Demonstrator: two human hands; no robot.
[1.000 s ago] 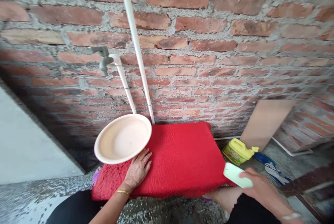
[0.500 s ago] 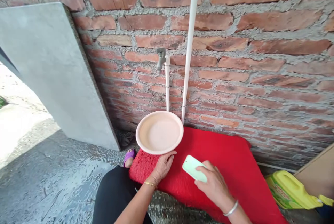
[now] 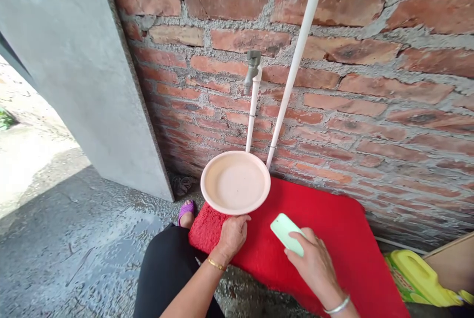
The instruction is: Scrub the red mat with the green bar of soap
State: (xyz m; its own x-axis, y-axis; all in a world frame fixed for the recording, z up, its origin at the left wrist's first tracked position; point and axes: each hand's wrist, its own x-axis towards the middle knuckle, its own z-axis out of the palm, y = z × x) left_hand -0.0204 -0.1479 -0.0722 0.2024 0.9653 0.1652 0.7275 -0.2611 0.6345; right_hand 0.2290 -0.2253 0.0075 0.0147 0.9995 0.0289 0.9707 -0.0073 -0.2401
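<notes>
My right hand (image 3: 314, 261) is wrapped round a pale green oblong (image 3: 285, 229), which looks like a scrubbing brush with a small hole at its far end; its underside is hidden. It is over a red cloth (image 3: 318, 209) spread across a low surface. A pale pink basin (image 3: 237, 184) stands at the cloth's back left corner. Right at the basin's front rim is my left hand (image 3: 233, 236), its fingers curled. What those fingers grip, cloth or rim, is hidden. Part of the cloth's left end looks shaggy.
A grey tap (image 3: 252, 71) on a white pipe (image 3: 252, 115) rises behind the basin against the brick wall (image 3: 370, 86). A grey slab (image 3: 81, 76) leans at left. The concrete floor (image 3: 111, 249) is wet. A yellow jug (image 3: 422, 278) lies at right.
The view has shifted, so wall, tap and basin appear farther right and higher. Both hands keep about the same places and grips beside the basin and over the cloth.
</notes>
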